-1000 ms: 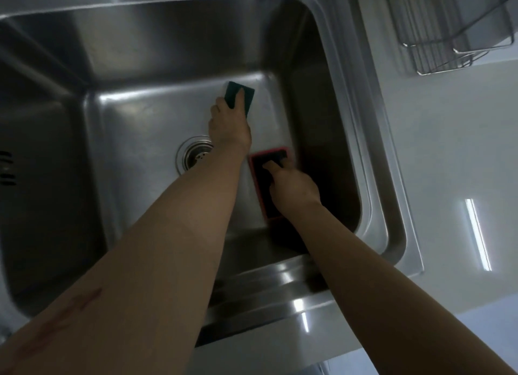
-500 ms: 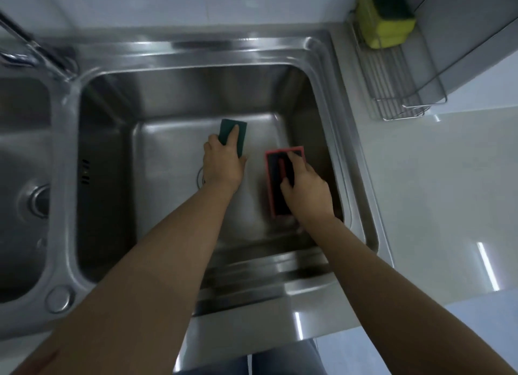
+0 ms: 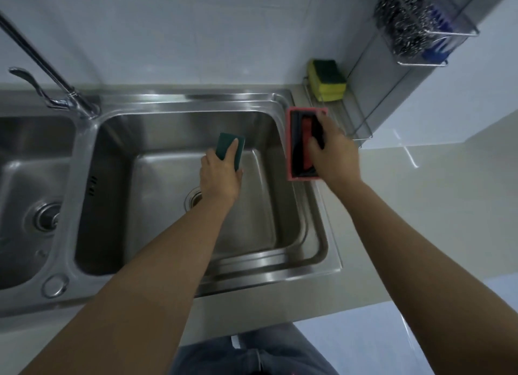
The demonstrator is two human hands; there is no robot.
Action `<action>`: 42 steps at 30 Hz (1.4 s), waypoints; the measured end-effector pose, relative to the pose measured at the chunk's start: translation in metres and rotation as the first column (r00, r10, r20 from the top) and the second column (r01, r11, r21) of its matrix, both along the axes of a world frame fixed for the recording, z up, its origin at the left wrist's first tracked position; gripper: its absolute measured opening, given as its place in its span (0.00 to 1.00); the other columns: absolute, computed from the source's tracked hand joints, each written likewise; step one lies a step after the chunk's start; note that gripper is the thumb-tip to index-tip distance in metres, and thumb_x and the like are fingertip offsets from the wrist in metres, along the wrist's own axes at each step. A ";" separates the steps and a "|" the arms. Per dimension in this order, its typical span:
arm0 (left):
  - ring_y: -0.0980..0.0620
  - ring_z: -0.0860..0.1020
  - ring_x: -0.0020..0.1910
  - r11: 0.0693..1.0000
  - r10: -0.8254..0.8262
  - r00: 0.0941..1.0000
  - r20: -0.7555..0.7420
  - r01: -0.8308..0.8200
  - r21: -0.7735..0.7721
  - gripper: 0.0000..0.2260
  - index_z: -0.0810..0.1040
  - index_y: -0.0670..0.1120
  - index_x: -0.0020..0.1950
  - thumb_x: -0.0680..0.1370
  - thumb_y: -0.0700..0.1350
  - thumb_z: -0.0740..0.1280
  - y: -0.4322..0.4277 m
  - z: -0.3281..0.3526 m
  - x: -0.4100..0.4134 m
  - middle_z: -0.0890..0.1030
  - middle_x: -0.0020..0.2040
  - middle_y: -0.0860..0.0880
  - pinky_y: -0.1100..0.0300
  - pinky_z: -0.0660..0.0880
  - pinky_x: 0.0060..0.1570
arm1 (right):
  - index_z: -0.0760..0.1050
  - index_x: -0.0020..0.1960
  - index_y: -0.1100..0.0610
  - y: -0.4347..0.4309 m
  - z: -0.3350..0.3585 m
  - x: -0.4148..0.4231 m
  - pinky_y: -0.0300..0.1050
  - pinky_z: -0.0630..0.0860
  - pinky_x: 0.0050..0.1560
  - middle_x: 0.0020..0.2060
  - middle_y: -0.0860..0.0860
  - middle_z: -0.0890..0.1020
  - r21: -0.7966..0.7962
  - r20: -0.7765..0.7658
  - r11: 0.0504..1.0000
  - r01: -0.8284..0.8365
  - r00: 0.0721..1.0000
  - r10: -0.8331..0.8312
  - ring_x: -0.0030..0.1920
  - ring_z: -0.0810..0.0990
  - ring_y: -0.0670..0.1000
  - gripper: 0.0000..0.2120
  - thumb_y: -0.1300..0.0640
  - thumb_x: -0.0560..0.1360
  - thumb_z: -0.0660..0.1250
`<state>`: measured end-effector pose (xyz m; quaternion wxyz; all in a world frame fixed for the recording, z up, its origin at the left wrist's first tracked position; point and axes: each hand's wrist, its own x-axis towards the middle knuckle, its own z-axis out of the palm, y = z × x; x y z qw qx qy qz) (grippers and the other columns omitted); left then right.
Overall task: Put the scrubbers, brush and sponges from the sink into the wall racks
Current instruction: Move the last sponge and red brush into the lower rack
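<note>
Two things have left the sink [image 3: 173, 100] floor since a moment ago, so its basin looks cleared. The left hand [image 3: 221, 175] pinches one green sponge [image 3: 230, 150] above the basin; the right hand [image 3: 332, 156] clasps one red-framed brush [image 3: 295, 144] over the rim, near the lower rack [image 3: 361, 128] holding one yellow sponge [image 3: 326, 80]. The upper rack [image 3: 437, 49] holds steel scrubbers [image 3: 403, 24], number unclear.
</note>
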<state>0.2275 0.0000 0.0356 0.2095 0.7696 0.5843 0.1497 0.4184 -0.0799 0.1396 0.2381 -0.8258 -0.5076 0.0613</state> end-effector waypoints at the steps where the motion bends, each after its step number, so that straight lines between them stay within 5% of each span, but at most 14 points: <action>1: 0.39 0.68 0.63 1.000 -0.007 1.000 0.000 0.007 0.007 0.31 0.57 0.56 0.78 0.78 0.49 0.67 -0.001 0.002 0.005 0.68 0.64 0.37 0.45 0.73 0.62 | 0.62 0.76 0.50 0.001 0.007 0.011 0.47 0.71 0.48 0.61 0.58 0.80 0.014 0.014 1.000 0.018 1.000 -0.018 0.56 0.79 0.61 0.26 0.56 0.79 0.60; 9: 0.39 0.68 0.64 1.000 0.004 1.000 -0.006 -0.004 0.010 0.31 0.58 0.56 0.77 0.78 0.47 0.66 -0.005 0.005 0.040 0.67 0.66 0.37 0.45 0.73 0.62 | 0.59 0.78 0.48 0.021 0.033 0.080 0.52 0.74 0.58 0.65 0.57 0.78 0.102 0.045 0.988 0.112 0.992 -0.117 0.60 0.78 0.63 0.26 0.56 0.80 0.58; 17: 0.40 0.69 0.64 1.000 -0.006 1.000 -0.001 0.006 0.020 0.32 0.57 0.56 0.78 0.77 0.46 0.67 0.016 0.008 0.065 0.66 0.66 0.38 0.45 0.74 0.61 | 0.59 0.77 0.48 0.047 0.017 0.117 0.55 0.76 0.57 0.65 0.56 0.78 0.103 0.092 0.992 0.075 0.992 -0.085 0.57 0.79 0.64 0.27 0.58 0.80 0.58; 27: 0.41 0.68 0.64 1.000 -0.007 1.000 -0.027 0.007 0.003 0.30 0.56 0.57 0.77 0.78 0.49 0.66 0.046 0.005 0.082 0.67 0.66 0.39 0.45 0.75 0.59 | 0.67 0.74 0.48 0.053 -0.019 0.137 0.56 0.77 0.56 0.58 0.59 0.82 -0.066 0.067 0.995 0.069 0.996 -0.065 0.54 0.81 0.65 0.22 0.57 0.80 0.60; 37: 0.41 0.68 0.65 0.999 -0.047 0.997 0.054 0.046 0.030 0.30 0.58 0.55 0.78 0.78 0.54 0.66 0.049 0.009 0.105 0.67 0.66 0.39 0.48 0.75 0.59 | 0.60 0.77 0.48 0.073 -0.036 0.140 0.54 0.76 0.53 0.59 0.61 0.80 -0.292 0.084 0.953 0.083 0.995 -0.061 0.56 0.79 0.65 0.26 0.61 0.80 0.56; 39: 0.41 0.69 0.64 0.996 -0.072 0.991 0.112 0.066 0.064 0.30 0.60 0.54 0.78 0.78 0.54 0.66 0.051 0.015 0.113 0.68 0.66 0.38 0.50 0.73 0.61 | 0.60 0.77 0.51 0.072 -0.045 0.137 0.55 0.76 0.52 0.61 0.61 0.79 -0.241 0.137 0.966 0.089 0.989 -0.057 0.57 0.78 0.65 0.25 0.60 0.81 0.56; 42: 0.42 0.69 0.65 0.994 -0.085 0.977 0.195 0.069 0.088 0.29 0.61 0.53 0.78 0.78 0.53 0.66 0.056 0.026 0.130 0.69 0.66 0.38 0.54 0.70 0.63 | 0.64 0.76 0.58 0.065 -0.066 0.139 0.57 0.72 0.65 0.72 0.58 0.71 -0.069 0.246 0.997 0.015 0.969 0.002 0.66 0.73 0.64 0.23 0.56 0.81 0.56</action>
